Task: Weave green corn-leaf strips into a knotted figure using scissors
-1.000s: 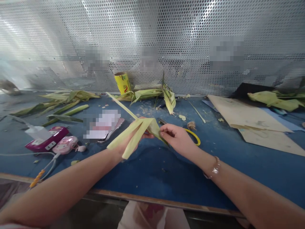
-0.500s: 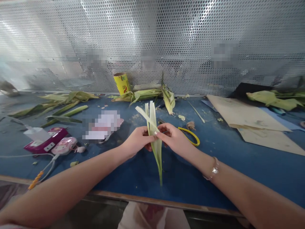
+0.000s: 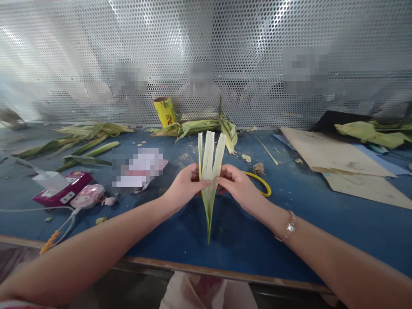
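A pale green corn husk (image 3: 210,195), its wide upper end split into several strips, is held upright between both hands over the blue table. My left hand (image 3: 186,185) is closed on the husk's left edge, thumb in front and fingers behind. The opposite edge is pinched by my right hand (image 3: 236,182), which wears a bracelet at the wrist. The husk's narrow tip points down toward me. Just behind my right hand lies a yellow loop-shaped handle (image 3: 265,189), partly hidden by that hand.
Behind the hands, more corn husks (image 3: 199,128) lie by a yellow tube (image 3: 164,111) against a perforated metal screen (image 3: 206,38). On the left are a phone (image 3: 140,169), a purple power strip (image 3: 64,189) and loose husks (image 3: 93,152). Cardboard sheets (image 3: 337,152) lie right.
The husk has been spread flatter, its strips now fanned side by side instead of crossing. Its lower tip has shifted slightly left, and the hands stay close to the same place.
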`<act>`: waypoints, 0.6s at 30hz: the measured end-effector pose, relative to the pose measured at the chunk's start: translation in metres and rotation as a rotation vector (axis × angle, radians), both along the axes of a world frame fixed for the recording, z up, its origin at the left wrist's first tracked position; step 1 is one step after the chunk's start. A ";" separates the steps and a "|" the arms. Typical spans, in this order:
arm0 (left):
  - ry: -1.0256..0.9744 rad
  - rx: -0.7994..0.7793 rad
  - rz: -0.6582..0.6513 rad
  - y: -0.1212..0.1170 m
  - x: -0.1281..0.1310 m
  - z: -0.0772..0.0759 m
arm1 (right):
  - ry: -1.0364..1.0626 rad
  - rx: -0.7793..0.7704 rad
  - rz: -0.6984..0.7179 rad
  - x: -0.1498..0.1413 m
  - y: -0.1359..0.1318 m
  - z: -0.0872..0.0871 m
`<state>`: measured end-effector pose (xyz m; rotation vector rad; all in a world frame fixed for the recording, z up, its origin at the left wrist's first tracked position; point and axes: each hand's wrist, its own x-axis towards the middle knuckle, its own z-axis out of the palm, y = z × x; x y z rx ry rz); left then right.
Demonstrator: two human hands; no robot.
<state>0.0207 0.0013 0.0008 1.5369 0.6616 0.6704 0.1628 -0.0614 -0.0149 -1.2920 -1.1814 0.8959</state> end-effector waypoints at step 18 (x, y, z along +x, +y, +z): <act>0.012 -0.088 0.089 -0.007 0.004 0.006 | -0.515 0.346 -0.101 0.003 -0.005 -0.003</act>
